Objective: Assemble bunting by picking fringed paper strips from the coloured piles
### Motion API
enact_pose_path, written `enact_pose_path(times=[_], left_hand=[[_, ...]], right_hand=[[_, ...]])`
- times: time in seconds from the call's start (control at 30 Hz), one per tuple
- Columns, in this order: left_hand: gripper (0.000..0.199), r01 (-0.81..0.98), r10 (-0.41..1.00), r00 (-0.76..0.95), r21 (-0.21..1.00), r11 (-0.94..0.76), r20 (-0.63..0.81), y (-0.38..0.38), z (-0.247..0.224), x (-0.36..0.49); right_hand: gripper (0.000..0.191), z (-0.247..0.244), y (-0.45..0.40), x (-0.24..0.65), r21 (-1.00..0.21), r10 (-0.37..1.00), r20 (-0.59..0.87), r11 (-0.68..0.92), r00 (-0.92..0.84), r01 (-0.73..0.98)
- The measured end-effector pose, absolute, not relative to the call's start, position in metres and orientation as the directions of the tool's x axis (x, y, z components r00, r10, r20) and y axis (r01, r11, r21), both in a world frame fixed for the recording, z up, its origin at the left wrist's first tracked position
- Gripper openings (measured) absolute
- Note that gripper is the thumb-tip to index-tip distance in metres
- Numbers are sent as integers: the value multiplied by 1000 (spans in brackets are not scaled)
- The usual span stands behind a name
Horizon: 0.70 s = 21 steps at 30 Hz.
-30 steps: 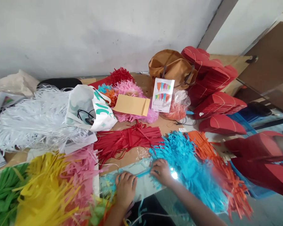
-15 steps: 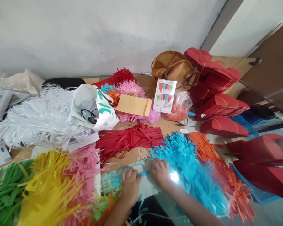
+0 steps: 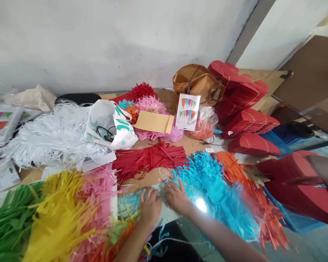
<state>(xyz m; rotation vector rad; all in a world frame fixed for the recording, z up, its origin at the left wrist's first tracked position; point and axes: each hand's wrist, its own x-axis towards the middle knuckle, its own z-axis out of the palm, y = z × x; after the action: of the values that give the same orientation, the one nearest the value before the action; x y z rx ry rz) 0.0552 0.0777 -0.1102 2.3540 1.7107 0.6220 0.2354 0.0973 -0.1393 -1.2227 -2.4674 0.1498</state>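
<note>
My left hand (image 3: 150, 206) and my right hand (image 3: 177, 196) are close together, palms down, low over the pale table edge. The fingers of both are curled at a thin blue paper strip; their tips and most of the strip are hidden under the hands. More blue strip ends (image 3: 160, 233) hang below, in front of the dark lap. Just right of my right hand lies a large bundle of blue paper fringe (image 3: 207, 178). Beyond the hands is a red paper tassel bundle (image 3: 153, 160), with small clear bits (image 3: 164, 174) on the cardboard before it.
Green (image 3: 14, 214), yellow (image 3: 60, 211) and pink fringe (image 3: 98, 193) lie at left, white fringe (image 3: 52, 134) behind. A white bag (image 3: 101, 120), brown envelope (image 3: 154, 122), printed card (image 3: 188, 112) and brown bag (image 3: 198, 83) stand back. Orange fringe (image 3: 235, 167) and red stacks (image 3: 251, 122) fill the right.
My hands have come closer together, and the blue strip stretched between them before is now mostly covered. The view has shifted slightly.
</note>
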Motion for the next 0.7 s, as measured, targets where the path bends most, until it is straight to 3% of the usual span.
enact_pose_path(times=[0.2, 0.43, 0.7], left_hand=[[19, 859, 948, 210, 417, -296, 240, 69, -115, 42], [18, 825, 964, 203, 500, -263, 171, 66, -112, 27], [15, 847, 989, 114, 511, -147, 95, 68, -113, 32]], right_hand=[[12, -158, 89, 254, -325, 815, 370, 563, -446, 760], [11, -147, 94, 277, -546, 887, 251, 460, -386, 701], [14, -140, 96, 281, -629, 928, 125, 347, -351, 695]])
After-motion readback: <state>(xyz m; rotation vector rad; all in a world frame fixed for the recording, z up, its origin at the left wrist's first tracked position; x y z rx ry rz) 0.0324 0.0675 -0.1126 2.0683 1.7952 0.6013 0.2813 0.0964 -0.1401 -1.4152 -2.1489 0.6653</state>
